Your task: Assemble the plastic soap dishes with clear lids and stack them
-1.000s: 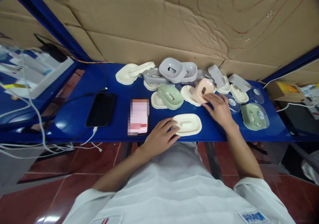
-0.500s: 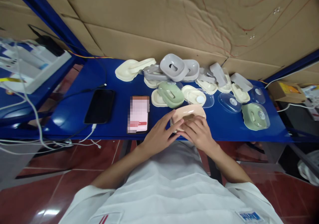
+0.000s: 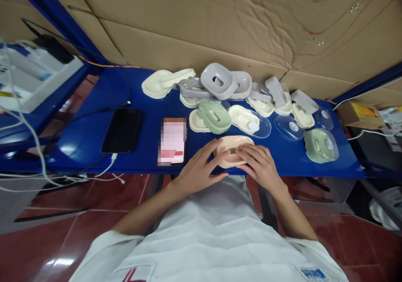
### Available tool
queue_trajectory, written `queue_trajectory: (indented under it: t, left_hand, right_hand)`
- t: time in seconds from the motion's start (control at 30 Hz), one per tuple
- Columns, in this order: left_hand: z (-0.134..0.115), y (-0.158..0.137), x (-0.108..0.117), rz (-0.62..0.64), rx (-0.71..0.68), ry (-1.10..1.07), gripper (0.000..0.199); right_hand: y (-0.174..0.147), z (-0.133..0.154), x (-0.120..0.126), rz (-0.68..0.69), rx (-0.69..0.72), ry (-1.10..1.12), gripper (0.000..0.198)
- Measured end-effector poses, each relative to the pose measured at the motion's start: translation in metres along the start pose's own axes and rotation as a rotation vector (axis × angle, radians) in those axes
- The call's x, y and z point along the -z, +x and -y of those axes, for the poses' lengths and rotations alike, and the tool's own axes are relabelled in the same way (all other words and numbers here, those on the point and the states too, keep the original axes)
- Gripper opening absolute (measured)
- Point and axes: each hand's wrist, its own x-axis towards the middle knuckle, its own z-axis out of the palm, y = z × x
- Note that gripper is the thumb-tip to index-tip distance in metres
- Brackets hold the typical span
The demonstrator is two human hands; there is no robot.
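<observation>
A peach soap dish (image 3: pixel 235 140) with a slot in its middle sits at the table's front edge between my hands. My left hand (image 3: pixel 201 165) grips its left side, fingers along the rim and thumb across the near wall. Over the right end curl the fingers of my right hand (image 3: pixel 259 165), hiding that part of the dish. Just beyond it lie a green soap dish (image 3: pixel 216 121) with a clear lid and a cream soap dish part (image 3: pixel 240 116), a clear lid (image 3: pixel 264 125) overlapping the latter.
Grey soap dishes (image 3: pixel 215 79) and cream pieces (image 3: pixel 155 85) line the back by the cardboard wall. More clear lids (image 3: pixel 287 127) and a green dish (image 3: pixel 320 146) lie to the right. Leftward are a lit phone (image 3: pixel 172 139), a dark phone (image 3: pixel 122 129) and white cables (image 3: pixel 40 148).
The peach dish has come down flatter and slightly nearer the table's front edge. My hands have moved a little apart, the right one shifting to its right end.
</observation>
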Motion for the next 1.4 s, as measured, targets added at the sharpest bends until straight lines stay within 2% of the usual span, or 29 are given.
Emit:
queue_trajectory:
  t: [0.2, 0.37, 0.47, 0.6, 0.73, 0.83, 0.93, 1.03, 1.13, 1.23, 1.3, 1.4]
  left_hand:
    - [0.001, 0.0, -0.003, -0.057, 0.018, 0.056, 0.057]
    - [0.0, 0.002, -0.004, -0.01, 0.054, 0.107, 0.065]
    - [-0.001, 0.003, -0.003, 0.015, 0.054, 0.117, 0.064]
    - [-0.001, 0.005, -0.002, 0.02, 0.018, 0.133, 0.047]
    - [0.0, 0.005, -0.002, 0.049, 0.008, 0.113, 0.031]
    - [0.0, 0.006, -0.002, 0.042, 0.009, 0.106, 0.028]
    - [-0.001, 0.006, -0.001, 0.029, 0.003, 0.105, 0.028]
    - [-0.002, 0.005, -0.001, -0.017, 0.017, 0.089, 0.025]
    - [-0.001, 0.004, -0.001, -0.054, 0.03, 0.049, 0.021]
    - [0.0, 0.003, -0.001, -0.06, 0.022, 0.003, 0.022]
    - [0.0, 0.002, -0.001, -0.059, 0.024, -0.013, 0.022]
    - [0.0, 0.002, 0.0, -0.054, 0.025, -0.014, 0.022]
  right_hand:
    - [0.005, 0.004, 0.009, -0.076, 0.012, -0.048, 0.041]
    - [0.006, -0.003, 0.003, -0.04, -0.091, -0.097, 0.041]
    - [0.007, -0.005, -0.003, -0.019, -0.078, -0.061, 0.043]
    - [0.005, 0.002, -0.007, 0.038, -0.021, -0.007, 0.045]
    - [0.0, 0.011, -0.01, 0.04, -0.036, -0.009, 0.044]
    - [-0.001, 0.0, -0.008, 0.025, -0.029, 0.011, 0.044]
    - [0.001, -0.031, -0.004, -0.075, -0.198, -0.051, 0.046]
    - [0.003, -0.065, -0.001, -0.149, -0.385, -0.1, 0.033]
    - [0.0, -0.08, 0.0, -0.257, -0.478, 0.105, 0.024]
    - [-0.008, -0.08, -0.002, -0.484, -0.633, 0.452, 0.029]
    - [-0.016, -0.082, -0.005, -0.573, -0.735, 0.603, 0.033]
    - [-0.028, -0.086, -0.011, -0.61, -0.821, 0.551, 0.038]
